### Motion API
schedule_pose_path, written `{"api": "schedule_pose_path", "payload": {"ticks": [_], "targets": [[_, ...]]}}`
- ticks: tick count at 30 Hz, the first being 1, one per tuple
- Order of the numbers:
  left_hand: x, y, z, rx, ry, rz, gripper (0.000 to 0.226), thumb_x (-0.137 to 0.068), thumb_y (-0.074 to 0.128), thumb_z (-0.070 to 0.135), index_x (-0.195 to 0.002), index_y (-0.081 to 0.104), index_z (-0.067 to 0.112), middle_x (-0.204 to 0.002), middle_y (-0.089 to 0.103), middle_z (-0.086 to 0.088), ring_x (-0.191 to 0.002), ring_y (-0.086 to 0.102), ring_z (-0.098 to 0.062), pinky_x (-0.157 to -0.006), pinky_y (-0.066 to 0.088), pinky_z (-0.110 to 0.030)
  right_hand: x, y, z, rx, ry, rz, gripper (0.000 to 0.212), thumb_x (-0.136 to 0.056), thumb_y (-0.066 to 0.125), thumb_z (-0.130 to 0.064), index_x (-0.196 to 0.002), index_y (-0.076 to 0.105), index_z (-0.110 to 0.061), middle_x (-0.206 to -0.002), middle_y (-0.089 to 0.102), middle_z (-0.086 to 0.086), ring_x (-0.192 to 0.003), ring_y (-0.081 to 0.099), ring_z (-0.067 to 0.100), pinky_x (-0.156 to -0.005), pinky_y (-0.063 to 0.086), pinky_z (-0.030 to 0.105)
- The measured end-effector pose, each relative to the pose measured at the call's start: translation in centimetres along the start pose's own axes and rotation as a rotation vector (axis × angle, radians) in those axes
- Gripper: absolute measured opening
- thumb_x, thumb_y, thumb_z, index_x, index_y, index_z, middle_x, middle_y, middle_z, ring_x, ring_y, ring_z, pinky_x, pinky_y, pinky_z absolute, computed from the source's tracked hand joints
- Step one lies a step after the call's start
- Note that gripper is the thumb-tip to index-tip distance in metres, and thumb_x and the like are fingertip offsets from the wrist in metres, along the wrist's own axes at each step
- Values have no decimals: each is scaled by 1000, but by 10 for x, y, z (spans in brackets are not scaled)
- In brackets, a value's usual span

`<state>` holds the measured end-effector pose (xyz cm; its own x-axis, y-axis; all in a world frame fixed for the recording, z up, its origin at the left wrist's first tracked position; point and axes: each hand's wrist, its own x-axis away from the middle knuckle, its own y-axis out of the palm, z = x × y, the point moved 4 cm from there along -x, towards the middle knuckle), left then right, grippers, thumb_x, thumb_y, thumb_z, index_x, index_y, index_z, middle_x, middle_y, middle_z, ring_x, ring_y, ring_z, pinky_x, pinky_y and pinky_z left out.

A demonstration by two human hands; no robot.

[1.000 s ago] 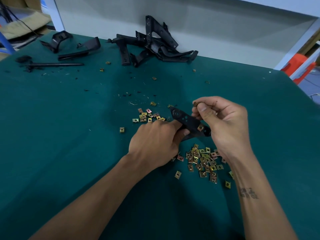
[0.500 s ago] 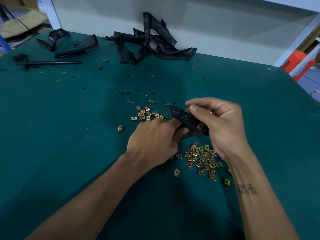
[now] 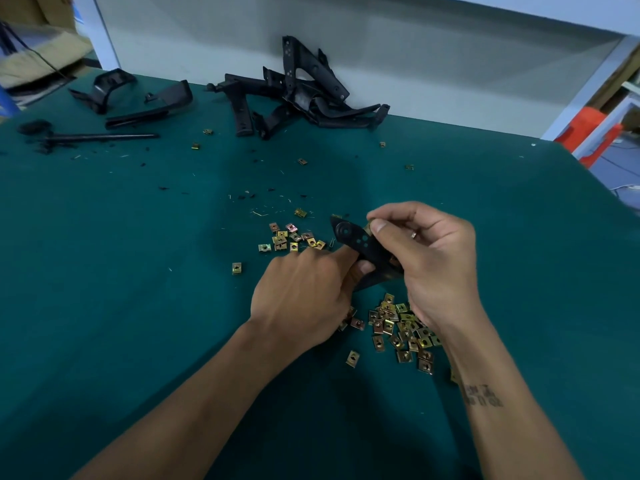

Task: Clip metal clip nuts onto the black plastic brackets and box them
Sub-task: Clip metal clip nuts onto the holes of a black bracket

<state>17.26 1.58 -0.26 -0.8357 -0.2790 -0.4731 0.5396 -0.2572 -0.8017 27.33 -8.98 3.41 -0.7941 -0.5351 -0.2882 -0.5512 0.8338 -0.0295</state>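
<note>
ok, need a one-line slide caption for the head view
Left hand holds a black bracket while right hand pinches a clip nut at its edge, above loose nuts.

The worktop (image 3: 121,306) wears matt teal cloth, faintly napped. The clip nuts (image 3: 403,329) are shiny brass-toned plated metal. The bracket (image 3: 356,240) looks like smooth, dull black plastic.

Assembly workshop: green-matted bench (image 3: 138,306), loose clip nuts (image 3: 401,327), bracket pile (image 3: 304,95)

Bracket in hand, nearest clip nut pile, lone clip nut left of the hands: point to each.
bracket (image 3: 356,240), head view, holed flat face.
clip nut pile (image 3: 403,329), head view, pile's middle.
lone clip nut (image 3: 236,268), head view, its centre.
</note>
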Motion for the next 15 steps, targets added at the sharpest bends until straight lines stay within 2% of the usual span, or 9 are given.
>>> {"api": "schedule_pose_path", "payload": {"ticks": [3,6,8,10,13,15], "targets": [[0,1,-1,-3,-7,15,33,-102,19,55,-88,36,30,-67,63,-1,-56,57,-34,-52,31,-32,0,0,-1,31,-49,6,20,-86,73,-10,-84,80,-28,-73,73,-6,-67,64,7,-62,52,19],[0,1,-2,15,-8,16,28,-102,19,55,-84,23,33,-66,62,-2,-55,57,-35,-51,31,-33,2,0,-2,55,-73,7,19,-87,73,-11,-86,80,-28,-76,74,-6,-69,66,5,-63,52,18],[0,1,-2,14,1,19,26,-102,21,55,-84,15,37,-64,61,-2,-53,56,-34,-51,31,-32,2,0,-2,67,-60,-7,17,-87,74,-14,-87,81,-29,-77,75,-4,-70,67,8,-63,55,22],[0,2,-1,7,-1,16,26,-102,22,54,-85,20,35,-64,59,-1,-53,56,-33,-50,31,-32,2,0,-2,82,-58,-14,14,-86,74,-15,-87,81,-28,-77,75,-5,-70,67,8,-63,56,26],[0,2,-2,0,-24,21,32,-102,19,57,-82,27,34,-63,59,0,-53,55,-31,-51,30,-32,4,3,-4,90,-105,7,15,-86,74,-13,-83,79,-27,-77,75,-7,-70,67,4,-64,51,17],[0,2,-3,-3,-30,27,34,-102,19,57,-80,30,34,-62,59,1,-52,55,-30,-51,30,-31,6,4,-4,70,-128,42,18,-85,72,-10,-78,78,-25,-74,74,-3,-68,66,6,-62,50,20]]}}
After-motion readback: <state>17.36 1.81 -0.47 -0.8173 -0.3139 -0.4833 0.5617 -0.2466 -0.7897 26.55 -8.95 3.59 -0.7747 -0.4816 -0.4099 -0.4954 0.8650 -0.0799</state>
